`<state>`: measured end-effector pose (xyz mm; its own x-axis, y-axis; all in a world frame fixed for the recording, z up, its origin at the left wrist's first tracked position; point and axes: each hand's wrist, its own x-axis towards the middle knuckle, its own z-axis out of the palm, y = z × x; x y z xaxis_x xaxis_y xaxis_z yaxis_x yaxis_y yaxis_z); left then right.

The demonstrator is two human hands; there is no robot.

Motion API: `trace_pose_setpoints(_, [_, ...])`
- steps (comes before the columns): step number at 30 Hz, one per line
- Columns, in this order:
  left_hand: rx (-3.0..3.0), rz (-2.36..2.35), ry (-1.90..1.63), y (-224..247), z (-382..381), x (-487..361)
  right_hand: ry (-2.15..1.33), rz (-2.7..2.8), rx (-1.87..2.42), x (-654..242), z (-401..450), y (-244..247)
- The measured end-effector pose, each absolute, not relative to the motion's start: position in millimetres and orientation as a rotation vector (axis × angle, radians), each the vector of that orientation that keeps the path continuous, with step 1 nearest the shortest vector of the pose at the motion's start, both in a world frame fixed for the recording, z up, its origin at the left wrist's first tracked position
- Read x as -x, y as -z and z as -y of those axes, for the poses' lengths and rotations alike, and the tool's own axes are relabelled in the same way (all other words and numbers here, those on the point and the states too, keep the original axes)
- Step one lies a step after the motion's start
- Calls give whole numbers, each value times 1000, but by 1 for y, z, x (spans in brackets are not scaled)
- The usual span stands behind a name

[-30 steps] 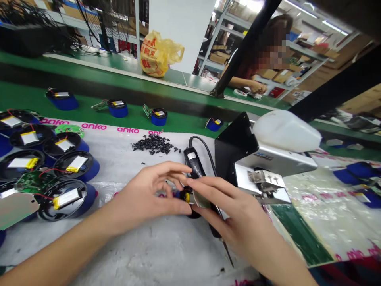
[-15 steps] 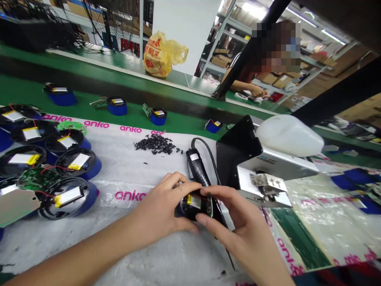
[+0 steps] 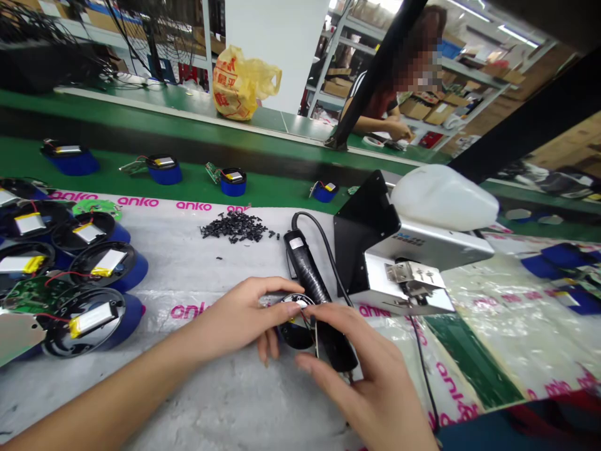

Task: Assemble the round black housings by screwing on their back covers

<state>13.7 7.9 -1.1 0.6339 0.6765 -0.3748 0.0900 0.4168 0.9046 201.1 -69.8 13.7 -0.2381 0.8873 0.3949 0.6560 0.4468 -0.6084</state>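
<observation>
Toward the middle of the near edge of the worktop (image 3: 178, 391), a round black housing (image 3: 297, 338) is between the person's two hands. The left hand (image 3: 241, 316) grasps it from the left, thumb laid over its upper rim and the other fingers along its side. The right hand (image 3: 370, 369) arches over its right side, fingers bent around a thin board (image 3: 317, 338) seen nearly edge-on; whether they grip this board or merely touch it, the view does not settle. A black corded tool (image 3: 307, 269) lies just beyond, its lower part behind the right hand. Nearer the far edge is a pile of small black pieces (image 3: 235, 227). Blue housings (image 3: 137, 270) crowd the left side, and a silver-and-black machine (image 3: 432, 247) stands to the right.
</observation>
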Motion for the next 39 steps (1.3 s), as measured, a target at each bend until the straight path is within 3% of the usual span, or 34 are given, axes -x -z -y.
trace_pose_setpoints(15, [-1351,-1015,-586,0,11,-23,-65,2028,1222,-194,63,3])
trace_pose_setpoints(22, [-1020,-586,-328,5,-15,6,-64,2162,1137,-196,56,2])
trace_pose_setpoints(33, [-975,-540,-298,2,-20,18,-88,2159,1124,-201,55,1])
trace_pose_setpoints(35, [-1104,-627,-377,-9,-24,25,-103,2151,1124,-200,55,1])
trace_pose_setpoints(39, [-1622,-1244,-734,-25,-28,29,-147,2134,1133,-200,57,2])
